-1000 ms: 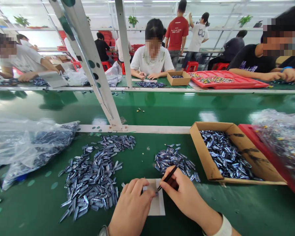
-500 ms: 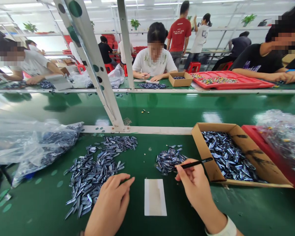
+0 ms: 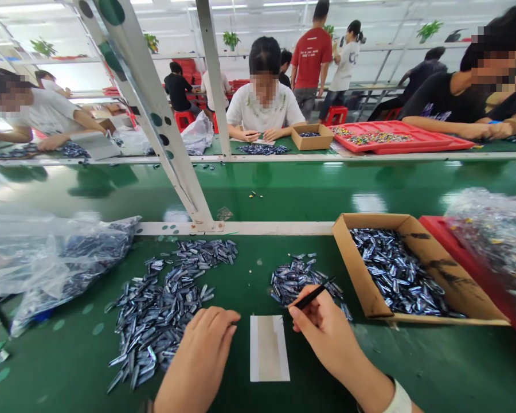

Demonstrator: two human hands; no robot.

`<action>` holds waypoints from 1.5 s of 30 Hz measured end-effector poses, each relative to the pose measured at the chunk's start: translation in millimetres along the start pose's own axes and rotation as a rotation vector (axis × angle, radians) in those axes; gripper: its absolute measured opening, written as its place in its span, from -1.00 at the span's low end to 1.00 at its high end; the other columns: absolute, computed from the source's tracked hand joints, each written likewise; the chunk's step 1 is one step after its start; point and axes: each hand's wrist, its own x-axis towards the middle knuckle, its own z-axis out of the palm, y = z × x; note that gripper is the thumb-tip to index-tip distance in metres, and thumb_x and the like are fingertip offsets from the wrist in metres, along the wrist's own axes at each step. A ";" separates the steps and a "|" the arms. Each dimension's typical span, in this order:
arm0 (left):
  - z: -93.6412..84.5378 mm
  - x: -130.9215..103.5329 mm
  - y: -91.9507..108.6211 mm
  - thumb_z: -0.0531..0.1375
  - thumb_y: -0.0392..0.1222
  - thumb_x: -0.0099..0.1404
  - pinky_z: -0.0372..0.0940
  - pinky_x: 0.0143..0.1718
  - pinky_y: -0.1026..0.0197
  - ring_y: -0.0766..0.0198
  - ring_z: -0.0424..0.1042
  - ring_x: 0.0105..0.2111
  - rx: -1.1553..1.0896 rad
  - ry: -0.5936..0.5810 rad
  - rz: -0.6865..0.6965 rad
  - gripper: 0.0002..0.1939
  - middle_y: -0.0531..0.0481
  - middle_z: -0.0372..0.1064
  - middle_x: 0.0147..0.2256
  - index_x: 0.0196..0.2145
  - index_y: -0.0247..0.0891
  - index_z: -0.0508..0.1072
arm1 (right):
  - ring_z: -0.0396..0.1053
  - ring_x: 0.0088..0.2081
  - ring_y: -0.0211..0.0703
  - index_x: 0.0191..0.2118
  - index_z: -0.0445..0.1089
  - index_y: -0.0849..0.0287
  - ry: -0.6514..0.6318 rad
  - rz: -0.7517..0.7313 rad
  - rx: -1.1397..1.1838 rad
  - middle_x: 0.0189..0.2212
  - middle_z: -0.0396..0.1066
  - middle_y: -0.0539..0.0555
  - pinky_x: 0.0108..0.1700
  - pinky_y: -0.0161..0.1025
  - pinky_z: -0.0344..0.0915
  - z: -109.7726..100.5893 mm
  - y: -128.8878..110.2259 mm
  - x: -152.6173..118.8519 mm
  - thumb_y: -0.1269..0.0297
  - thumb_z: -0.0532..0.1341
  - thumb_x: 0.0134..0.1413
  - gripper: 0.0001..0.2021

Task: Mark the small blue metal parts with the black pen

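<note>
My right hand (image 3: pixel 320 321) grips slim black tweezers (image 3: pixel 312 295) between thumb and fingers. Their tip points left, just above the upper right corner of a white card with a beige middle strip (image 3: pixel 269 350). Behind that hand lies a small pile of shiny dark blue-grey pieces (image 3: pixel 290 278), partly covered by it. My left hand (image 3: pixel 206 347) hovers left of the card, fingers loosely bent and thumb apart, with nothing visible in it. A larger heap of the same narrow pieces (image 3: pixel 155 312) spreads beside it, partly hidden by it.
A cardboard box (image 3: pixel 372 292) full of similar pieces stands at right, next to a red tray (image 3: pixel 438 238) and a clear plastic bag (image 3: pixel 492 235). Another plastic bag (image 3: pixel 81 252) lies left. A slanted white post (image 3: pixel 176 172) rises ahead. Several people sit across the green bench (image 3: pixel 292 189).
My right hand has moved left with the tweezers, from the small pile toward the card's upper corner. My left hand has shifted slightly right, closer to the card. The view has tilted slightly.
</note>
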 end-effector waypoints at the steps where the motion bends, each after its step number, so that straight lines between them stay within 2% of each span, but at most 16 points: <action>1: 4.5 0.9 7.6 -0.01 -0.29 0.38 0.41 -0.21 0.10 0.16 0.48 -0.28 -0.042 -0.003 0.007 -0.72 -0.01 0.47 -0.28 -0.14 -0.12 0.47 | 0.46 -0.40 -0.10 -0.21 0.25 0.08 -0.025 0.006 -0.002 -0.39 0.43 0.03 -0.33 -0.18 0.46 0.5 -0.9 -0.3 0.07 0.23 0.16 -0.77; 5: 23.9 2.5 30.1 0.04 -0.34 0.36 0.41 -0.25 0.19 0.21 0.46 -0.28 -0.244 -0.071 -0.007 -0.78 0.00 0.45 -0.32 -0.25 -0.14 0.47 | 0.46 -0.38 -0.11 -0.24 0.26 0.08 -0.088 0.001 -0.086 -0.40 0.43 0.01 -0.29 -0.19 0.43 1.1 -4.5 -1.1 0.19 0.21 0.19 -0.87; 10: 36.5 1.4 30.6 0.16 -0.41 0.27 0.39 -0.26 0.16 0.20 0.45 -0.33 -0.266 -0.184 -0.039 -0.84 0.04 0.46 -0.39 -0.38 -0.18 0.45 | 0.46 -0.38 -0.09 -0.26 0.27 0.08 -0.123 0.010 -0.165 -0.41 0.44 0.00 -0.32 -0.21 0.40 0.7 -8.8 -1.2 0.22 0.21 0.16 -0.89; 13: 36.9 0.3 27.0 0.18 -0.42 0.24 0.39 -0.24 0.12 0.17 0.45 -0.31 -0.223 -0.205 -0.021 -0.84 0.03 0.45 -0.36 -0.37 -0.17 0.47 | 0.46 -0.38 -0.09 -0.26 0.27 0.08 -0.123 0.016 -0.177 -0.41 0.44 0.01 -0.30 -0.20 0.40 0.9 -10.2 -0.9 0.22 0.20 0.16 -0.90; 17: 36.4 -0.6 27.0 0.18 -0.45 0.19 0.39 -0.24 0.09 0.14 0.44 -0.28 -0.195 -0.176 -0.023 -0.82 -0.02 0.42 -0.32 -0.31 -0.21 0.46 | 0.45 -0.39 -0.10 -0.26 0.27 0.08 -0.108 0.018 -0.190 -0.42 0.43 0.01 -0.31 -0.20 0.40 1.5 -10.1 -0.5 0.22 0.19 0.16 -0.90; 26: 33.0 3.0 32.0 0.15 -0.50 0.15 0.38 -0.28 0.11 0.16 0.42 -0.31 -0.165 -0.244 -0.064 -0.80 -0.01 0.37 -0.36 -0.43 -0.22 0.44 | 0.44 -0.41 -0.11 -0.29 0.27 0.08 -0.101 0.015 -0.221 -0.44 0.43 0.00 -0.34 -0.21 0.39 3.5 -12.0 0.4 0.21 0.20 0.15 -0.90; 35: 33.6 3.3 31.1 0.11 -0.48 0.18 0.36 -0.28 0.13 0.17 0.41 -0.30 -0.179 -0.239 -0.053 -0.80 -0.01 0.36 -0.36 -0.44 -0.22 0.43 | 0.41 -0.47 -0.12 -0.30 0.24 0.07 -0.041 0.037 -0.123 -0.52 0.36 -0.06 -0.38 -0.22 0.36 3.3 -6.8 2.1 0.16 0.21 0.13 -0.85; 41: 33.4 2.1 32.0 0.10 -0.46 0.17 0.35 -0.26 0.13 0.18 0.40 -0.30 -0.191 -0.208 -0.046 -0.81 0.00 0.37 -0.36 -0.45 -0.20 0.40 | 0.39 -0.47 -0.16 -0.29 0.25 0.08 -0.124 0.004 -0.214 -0.51 0.36 -0.08 -0.41 -0.26 0.32 5.3 -10.4 -3.0 0.31 0.22 0.11 -0.90; 45: 33.1 2.0 32.8 0.10 -0.47 0.17 0.36 -0.25 0.13 0.19 0.40 -0.30 -0.195 -0.190 -0.041 -0.80 0.01 0.37 -0.36 -0.44 -0.20 0.39 | 0.41 -0.45 -0.15 -0.29 0.24 0.08 -0.126 -0.010 -0.216 -0.49 0.39 -0.06 -0.39 -0.25 0.35 6.1 -11.1 -4.5 0.32 0.21 0.13 -0.91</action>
